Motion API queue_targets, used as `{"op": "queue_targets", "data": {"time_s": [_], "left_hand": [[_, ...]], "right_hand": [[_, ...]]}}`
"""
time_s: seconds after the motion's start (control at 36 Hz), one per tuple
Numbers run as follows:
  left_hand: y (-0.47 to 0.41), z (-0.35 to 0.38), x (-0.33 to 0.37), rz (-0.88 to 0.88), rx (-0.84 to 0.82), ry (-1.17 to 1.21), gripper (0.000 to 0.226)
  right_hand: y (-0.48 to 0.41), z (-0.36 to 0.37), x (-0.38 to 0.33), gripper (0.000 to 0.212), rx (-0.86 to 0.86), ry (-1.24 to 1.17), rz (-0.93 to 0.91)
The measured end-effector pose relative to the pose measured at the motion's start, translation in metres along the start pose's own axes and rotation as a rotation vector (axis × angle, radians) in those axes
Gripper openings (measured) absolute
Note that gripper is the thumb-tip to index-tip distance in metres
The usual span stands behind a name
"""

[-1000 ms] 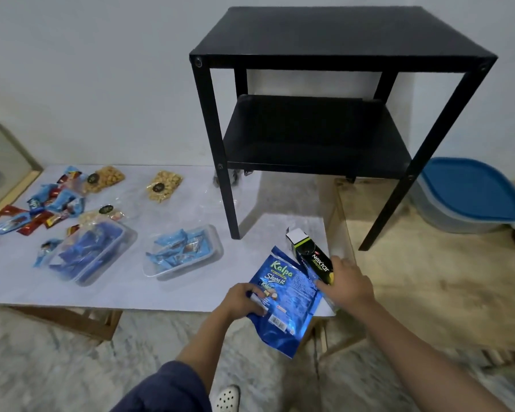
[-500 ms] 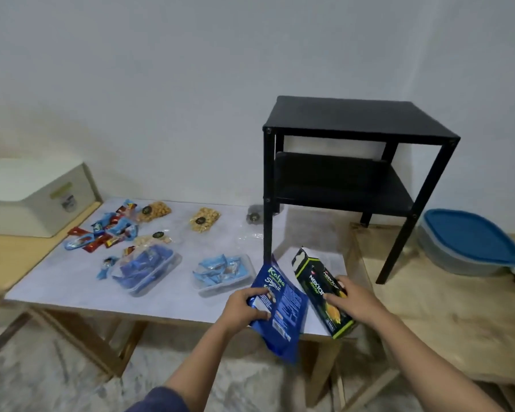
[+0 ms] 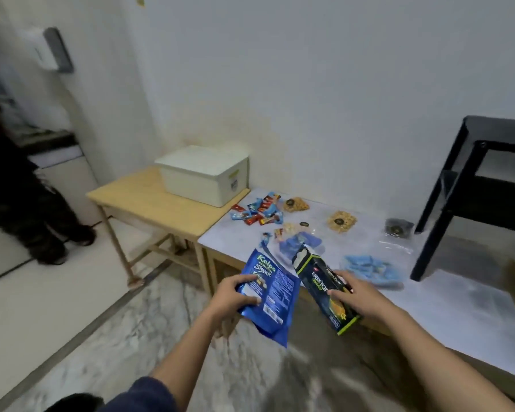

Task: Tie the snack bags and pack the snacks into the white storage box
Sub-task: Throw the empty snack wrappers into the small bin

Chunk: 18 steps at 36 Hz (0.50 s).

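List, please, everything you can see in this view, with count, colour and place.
storage box: one, white, lid on, on the wooden side table
snack bag: one, blue, held before the white tabletop
snack carton: one, black and green, held beside the bag
wrapped sweets: loose pile, blue and red, tabletop's far left
nut bags: three, clear with tan contents, back of the tabletop
trays: two, clear with blue packets, mid tabletop
shelf unit: one, black, standing on the tabletop's right end
other person: one, dark clothes, standing far left
left hand: one, grips the snack bag
right hand: one, grips the snack carton
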<state>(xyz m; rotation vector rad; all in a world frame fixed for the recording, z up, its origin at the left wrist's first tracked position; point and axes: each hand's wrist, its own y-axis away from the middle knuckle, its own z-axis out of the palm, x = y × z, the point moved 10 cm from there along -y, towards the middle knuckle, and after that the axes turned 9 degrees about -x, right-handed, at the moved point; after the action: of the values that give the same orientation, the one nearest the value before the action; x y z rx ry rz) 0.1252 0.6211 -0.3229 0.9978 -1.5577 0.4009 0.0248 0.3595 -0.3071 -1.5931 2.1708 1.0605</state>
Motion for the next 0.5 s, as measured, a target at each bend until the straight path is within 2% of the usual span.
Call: {"op": "queue_targets", "data": {"time_s": [0.08,0.25,0.5], "left_hand": [[0.036,-0.07,-0.028,-0.034,0.122,0.04,0.057],[0.117,-0.189,-0.094,-0.085,0.395,0.11,0.06],[0.239,-0.313,-0.211,-0.273,0.75,0.25,0.057]], "right_hand": [[-0.033,0.035,-0.066,0.063,-0.094,0.139,-0.06],[-0.09,0.107,-0.202,0.061,-0.231,0.26,-0.236],[-0.144,0.261,-0.386,0.063,-0.503,0.409,-0.483]]}}
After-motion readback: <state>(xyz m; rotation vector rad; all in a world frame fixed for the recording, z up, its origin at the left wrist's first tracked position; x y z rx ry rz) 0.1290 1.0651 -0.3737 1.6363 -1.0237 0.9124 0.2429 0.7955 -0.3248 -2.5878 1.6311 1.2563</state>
